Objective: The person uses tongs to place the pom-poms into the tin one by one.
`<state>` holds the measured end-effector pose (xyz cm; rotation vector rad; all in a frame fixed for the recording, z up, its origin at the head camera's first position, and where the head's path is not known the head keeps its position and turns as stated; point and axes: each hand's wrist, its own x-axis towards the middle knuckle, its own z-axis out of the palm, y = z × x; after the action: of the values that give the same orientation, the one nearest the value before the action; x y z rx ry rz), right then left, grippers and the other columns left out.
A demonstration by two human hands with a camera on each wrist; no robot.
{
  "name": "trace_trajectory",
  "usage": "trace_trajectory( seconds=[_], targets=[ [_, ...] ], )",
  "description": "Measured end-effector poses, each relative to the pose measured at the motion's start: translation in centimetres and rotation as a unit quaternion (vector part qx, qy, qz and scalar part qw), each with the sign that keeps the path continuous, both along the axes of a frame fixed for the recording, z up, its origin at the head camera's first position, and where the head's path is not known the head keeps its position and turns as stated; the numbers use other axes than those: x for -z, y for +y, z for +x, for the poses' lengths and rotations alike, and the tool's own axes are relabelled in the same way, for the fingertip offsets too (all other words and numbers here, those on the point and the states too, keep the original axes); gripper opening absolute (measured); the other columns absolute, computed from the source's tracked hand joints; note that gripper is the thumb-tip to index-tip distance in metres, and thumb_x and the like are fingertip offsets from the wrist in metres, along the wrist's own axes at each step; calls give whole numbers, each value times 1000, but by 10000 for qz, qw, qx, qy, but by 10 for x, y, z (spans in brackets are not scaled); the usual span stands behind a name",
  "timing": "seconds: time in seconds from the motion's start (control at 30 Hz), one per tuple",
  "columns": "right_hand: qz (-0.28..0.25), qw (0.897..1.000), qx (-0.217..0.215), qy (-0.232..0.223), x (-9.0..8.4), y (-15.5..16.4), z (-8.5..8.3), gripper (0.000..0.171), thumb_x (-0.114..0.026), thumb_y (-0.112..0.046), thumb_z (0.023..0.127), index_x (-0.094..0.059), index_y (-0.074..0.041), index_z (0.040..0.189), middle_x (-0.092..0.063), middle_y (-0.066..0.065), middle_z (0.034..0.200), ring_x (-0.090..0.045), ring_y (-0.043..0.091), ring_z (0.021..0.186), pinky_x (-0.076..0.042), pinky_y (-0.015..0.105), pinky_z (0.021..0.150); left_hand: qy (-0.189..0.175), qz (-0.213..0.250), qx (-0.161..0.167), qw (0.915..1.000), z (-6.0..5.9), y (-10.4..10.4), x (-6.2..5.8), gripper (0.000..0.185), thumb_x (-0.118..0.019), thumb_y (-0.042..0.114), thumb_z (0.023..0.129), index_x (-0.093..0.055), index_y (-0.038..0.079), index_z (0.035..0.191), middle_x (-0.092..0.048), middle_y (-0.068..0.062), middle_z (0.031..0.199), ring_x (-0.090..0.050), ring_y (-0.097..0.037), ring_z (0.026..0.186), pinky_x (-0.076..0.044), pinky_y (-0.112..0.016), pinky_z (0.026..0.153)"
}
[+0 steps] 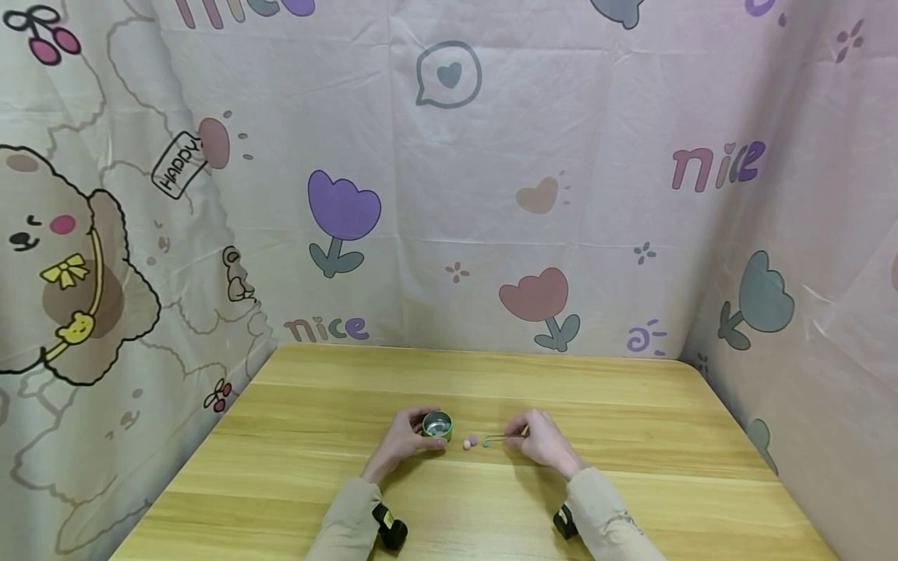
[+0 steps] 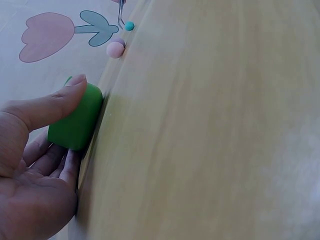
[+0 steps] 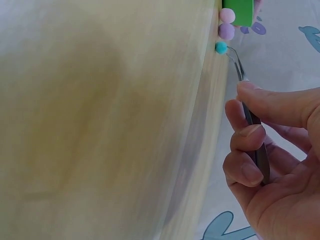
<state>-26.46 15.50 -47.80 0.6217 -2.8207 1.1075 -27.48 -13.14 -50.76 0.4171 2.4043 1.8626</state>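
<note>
My left hand [image 1: 404, 438] curls its thumb and fingers round a small green tin [image 2: 80, 117] that stands on the table, its shiny inside [image 1: 438, 424] facing up. In my right hand [image 3: 280, 135] is a pair of bent-tip tweezers [image 3: 252, 117], gripped between thumb and fingers. The tweezer tips are at a small teal ball [image 3: 221, 47] on the tabletop; whether they pinch it I cannot tell. Between the tin and the teal ball lie a pink ball [image 3: 227, 15] and a purple ball [image 3: 226, 32], close together. A bit of teal shows inside the tin.
The wooden table [image 1: 295, 467] extends round both hands. Behind it hangs a printed cloth [image 1: 449, 195] with flowers and lettering, and more cloth closes in the left and right sides. A black strap device [image 1: 390, 528] sits at the left wrist, another [image 1: 564, 522] at the right.
</note>
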Motion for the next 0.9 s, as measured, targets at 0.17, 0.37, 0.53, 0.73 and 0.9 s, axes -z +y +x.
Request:
trace_trajectory(
  seconds=[0.17, 0.37, 0.53, 0.73, 0.9],
  targets=[
    [-20, 10000, -39, 56, 0, 1, 0, 6, -76, -1, 83, -78, -5, 87, -74, 2, 81, -57, 5, 70, -48, 18, 61, -9, -53, -21, 10000, 0, 0, 0, 65, -85, -3, 75, -57, -11, 133, -62, -30, 130, -59, -44, 124, -46, -55, 112],
    [-55, 9999, -96, 66, 2, 1, 0, 6, -77, 1, 82, -77, -4, 86, -74, 4, 82, -58, 8, 71, -48, 18, 61, -10, -66, -18, 10000, 0, 0, 0, 65, -85, -3, 75, -57, -11, 132, -61, -30, 130, -59, -44, 125, -46, -55, 112],
    [-59, 9998, -183, 7, 0, 2, 0, 6, -76, 2, 82, -77, -2, 86, -74, 4, 81, -58, 8, 71, -48, 17, 61, -35, -65, -32, 10000, 0, 0, 0, 65, -85, -3, 74, -57, -10, 132, -61, -29, 131, -59, -44, 125, -46, -55, 111],
    [-27, 9997, -237, -49, 0, 3, 1, 6, -77, 1, 82, -77, -4, 85, -73, 3, 80, -59, 7, 71, -49, 18, 62, -40, -58, -25, 10000, 0, 0, 0, 65, -85, -3, 75, -57, -10, 132, -61, -29, 131, -58, -44, 125, -46, -55, 111],
    [-29, 9996, -273, -71, 0, 3, 1, 6, -77, 2, 81, -77, -2, 85, -72, 3, 79, -59, 8, 71, -49, 18, 61, -54, -1, 8, 10000, 0, 0, 0, 64, -84, -3, 75, -56, -11, 133, -61, -30, 131, -59, -44, 124, -47, -55, 111]
  ],
)
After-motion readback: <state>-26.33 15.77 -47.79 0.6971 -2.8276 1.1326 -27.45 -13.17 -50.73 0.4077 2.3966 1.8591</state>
